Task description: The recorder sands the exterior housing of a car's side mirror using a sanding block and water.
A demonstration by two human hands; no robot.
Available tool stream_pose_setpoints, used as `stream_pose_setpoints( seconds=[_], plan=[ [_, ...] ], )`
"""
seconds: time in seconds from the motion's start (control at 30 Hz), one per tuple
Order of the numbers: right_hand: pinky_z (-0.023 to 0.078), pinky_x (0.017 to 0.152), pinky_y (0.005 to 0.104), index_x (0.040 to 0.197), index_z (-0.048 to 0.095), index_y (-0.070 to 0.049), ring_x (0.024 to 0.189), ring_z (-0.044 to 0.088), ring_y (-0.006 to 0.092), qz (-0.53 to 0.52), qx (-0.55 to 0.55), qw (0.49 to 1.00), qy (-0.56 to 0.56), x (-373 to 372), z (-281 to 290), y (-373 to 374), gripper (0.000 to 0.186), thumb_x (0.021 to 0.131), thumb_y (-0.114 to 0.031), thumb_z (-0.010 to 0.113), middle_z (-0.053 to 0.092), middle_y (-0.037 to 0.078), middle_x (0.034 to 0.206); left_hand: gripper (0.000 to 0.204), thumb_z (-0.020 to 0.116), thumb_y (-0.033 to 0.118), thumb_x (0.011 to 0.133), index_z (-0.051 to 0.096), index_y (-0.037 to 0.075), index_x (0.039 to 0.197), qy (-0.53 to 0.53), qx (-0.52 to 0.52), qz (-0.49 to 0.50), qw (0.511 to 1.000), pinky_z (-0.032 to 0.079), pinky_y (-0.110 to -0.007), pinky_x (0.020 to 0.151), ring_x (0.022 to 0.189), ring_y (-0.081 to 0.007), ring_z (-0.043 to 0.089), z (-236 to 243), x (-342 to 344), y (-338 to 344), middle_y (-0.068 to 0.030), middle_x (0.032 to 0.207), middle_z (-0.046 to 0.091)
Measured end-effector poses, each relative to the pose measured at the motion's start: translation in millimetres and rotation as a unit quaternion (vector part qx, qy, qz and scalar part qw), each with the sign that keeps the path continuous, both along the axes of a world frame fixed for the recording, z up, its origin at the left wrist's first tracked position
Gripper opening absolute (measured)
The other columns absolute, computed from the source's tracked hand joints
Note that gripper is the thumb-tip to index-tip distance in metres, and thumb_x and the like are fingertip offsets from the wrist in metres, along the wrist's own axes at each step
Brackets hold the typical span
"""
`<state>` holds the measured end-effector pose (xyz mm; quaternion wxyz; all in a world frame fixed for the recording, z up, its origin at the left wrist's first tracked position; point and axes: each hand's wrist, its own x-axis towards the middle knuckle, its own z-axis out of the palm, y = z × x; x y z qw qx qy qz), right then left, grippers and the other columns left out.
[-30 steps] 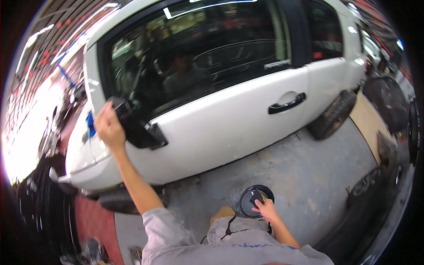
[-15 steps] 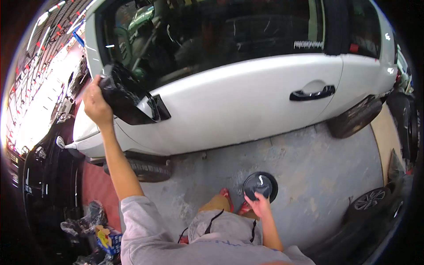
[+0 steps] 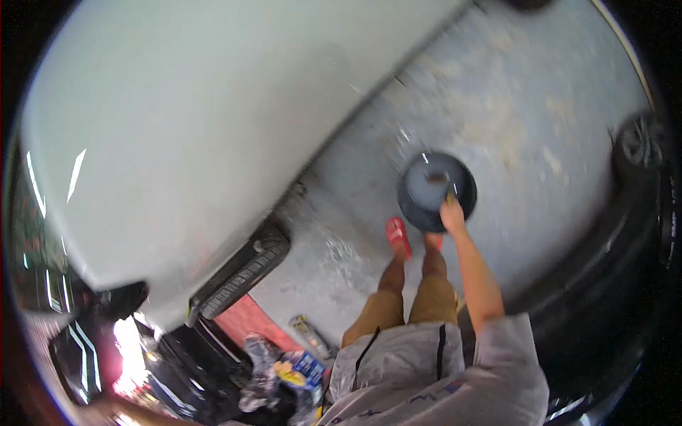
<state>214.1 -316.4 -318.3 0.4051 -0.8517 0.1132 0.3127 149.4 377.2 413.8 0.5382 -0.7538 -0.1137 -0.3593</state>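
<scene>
On the grey floor stands a round dark bucket with greyish liquid inside. My right hand reaches over its near rim. The fingers look closed at the edge of the bucket, but blur hides what they hold, if anything. At the lower left, a glossy black mirror housing with bright reflections stands out beside the white car. My left hand is a blurred patch at the picture's edge, just below the mirror. Its fingers cannot be made out.
The car's front tyre stands left of my feet. A red mat, a clear plastic bundle and a blue and yellow package lie near my left side. A dark car with a spoked wheel stands at the right.
My view has turned and tipped down, so the car windows are out of sight. My right hand has gone from open above the bucket to closed at its rim. My left hand has slid to the picture's edge.
</scene>
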Motion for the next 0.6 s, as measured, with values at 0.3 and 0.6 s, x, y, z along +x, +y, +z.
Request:
stream_pose_setpoints(
  seconds=[0.3, 0.6],
  plan=[
    [0.047, 0.109, 0.0495, 0.146, 0.049, -0.006, 0.141, 0.048, 0.0375, 0.106, -0.252, 0.949, 0.158, 32.6, -209.8, -24.7, 0.049, 0.102, -0.030, 0.046, 0.044, 0.021, 0.156, 0.045, 0.056, 0.030, 0.102, 0.062, -0.003, 0.132, 0.167, -0.138, -0.065, 0.974, 0.059, -0.036, 0.084, 0.096, -0.0273, 0.071, -261.2, 126.8, 7.7, -0.0175, 0.117, 0.072],
    [0.050, 0.107, 0.0444, 0.114, 0.071, 0.001, 0.118, 0.065, 0.0397, 0.465, -0.123, 0.860, 0.172, -40.9, -261.6, -1.0, 0.041, 0.098, -0.028, 0.048, 0.066, 0.022, 0.131, 0.040, 0.054, 0.025, 0.103, 0.063, -0.003, 0.130, 0.181, -0.102, -0.076, 0.975, 0.059, -0.037, 0.085, 0.098, -0.0295, 0.071, -205.2, 114.0, -1.6, -0.0197, 0.116, 0.071]
  ],
)
